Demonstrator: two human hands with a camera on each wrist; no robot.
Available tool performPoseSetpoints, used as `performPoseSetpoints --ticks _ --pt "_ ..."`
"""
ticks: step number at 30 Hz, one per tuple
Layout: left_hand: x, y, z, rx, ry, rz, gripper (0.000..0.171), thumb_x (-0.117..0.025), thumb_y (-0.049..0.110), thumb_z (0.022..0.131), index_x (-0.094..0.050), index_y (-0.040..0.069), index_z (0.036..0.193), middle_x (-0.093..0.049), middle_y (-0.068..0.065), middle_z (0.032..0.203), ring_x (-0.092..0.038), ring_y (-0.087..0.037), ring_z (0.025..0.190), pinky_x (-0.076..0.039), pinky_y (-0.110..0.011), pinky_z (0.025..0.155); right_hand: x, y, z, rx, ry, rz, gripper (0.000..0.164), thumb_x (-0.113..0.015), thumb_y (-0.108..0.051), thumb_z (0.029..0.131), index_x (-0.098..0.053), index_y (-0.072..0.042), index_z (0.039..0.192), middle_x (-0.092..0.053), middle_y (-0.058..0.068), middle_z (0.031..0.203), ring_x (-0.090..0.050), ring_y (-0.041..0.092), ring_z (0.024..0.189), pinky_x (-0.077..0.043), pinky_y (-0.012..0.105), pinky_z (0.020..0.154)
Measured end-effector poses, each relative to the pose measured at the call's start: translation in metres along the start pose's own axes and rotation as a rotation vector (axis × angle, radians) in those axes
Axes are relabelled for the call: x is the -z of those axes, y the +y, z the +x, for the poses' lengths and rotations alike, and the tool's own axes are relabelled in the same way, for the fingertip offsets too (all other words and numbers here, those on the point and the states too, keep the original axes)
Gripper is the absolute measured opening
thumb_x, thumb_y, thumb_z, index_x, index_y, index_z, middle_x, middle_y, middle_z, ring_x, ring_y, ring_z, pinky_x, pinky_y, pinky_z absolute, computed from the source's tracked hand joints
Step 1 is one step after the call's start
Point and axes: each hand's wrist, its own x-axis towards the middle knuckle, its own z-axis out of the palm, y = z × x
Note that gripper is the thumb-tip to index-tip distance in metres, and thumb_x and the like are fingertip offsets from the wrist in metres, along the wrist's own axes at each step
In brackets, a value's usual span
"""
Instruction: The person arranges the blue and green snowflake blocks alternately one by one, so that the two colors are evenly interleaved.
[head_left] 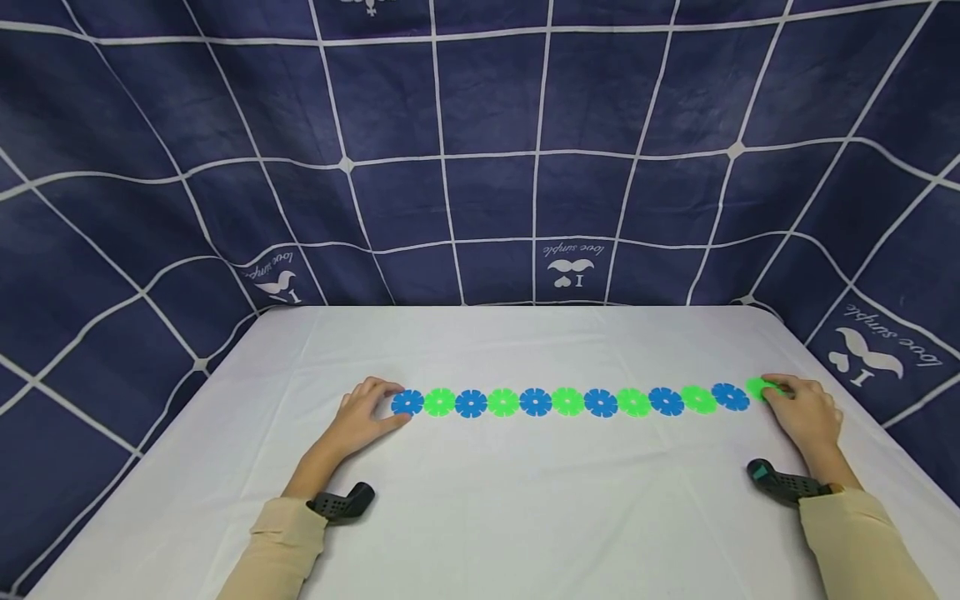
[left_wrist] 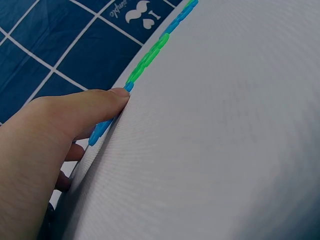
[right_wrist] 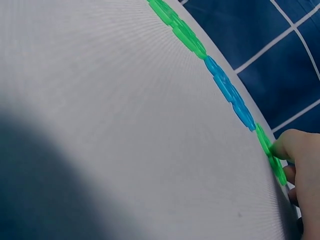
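A row of notched plastic building discs, alternating blue and green, lies flat on the white tablecloth. My left hand [head_left: 362, 415] holds the blue disc [head_left: 407, 403] at the row's left end, thumb on its near edge and index finger on its far edge. In the left wrist view the thumb [left_wrist: 107, 104] touches that disc's rim. At the right end, my right hand [head_left: 810, 410] grips a green disc [head_left: 756, 388] between thumb and fingers, partly covering it. Beside it lies a blue disc [head_left: 731, 397], slightly higher than the middle ones.
The white tablecloth [head_left: 540, 508] spreads beneath the row and both forearms. Dark blue cloth with white grid lines [head_left: 495, 200] hangs behind and at both sides. A black wrist device sits on each wrist, by the beige sleeves [head_left: 285, 537].
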Motion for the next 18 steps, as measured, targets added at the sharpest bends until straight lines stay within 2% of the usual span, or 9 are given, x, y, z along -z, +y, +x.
performPoseSetpoints --ticks 18 --pt "-0.0020 0.0012 0.0040 0.003 -0.004 -0.001 0.052 -0.066 0.045 0.077 -0.057 0.011 0.116 -0.051 -0.008 0.115 -0.045 -0.029 0.111 -0.028 -0.044 0.086 -0.0006 0.0017 -0.0036 0.053 0.012 -0.006 0.039 -0.041 -0.027 0.091 -0.051 0.001 0.117 -0.045 0.027 0.105 -0.039 0.045 0.098 -0.022 0.056 0.077"
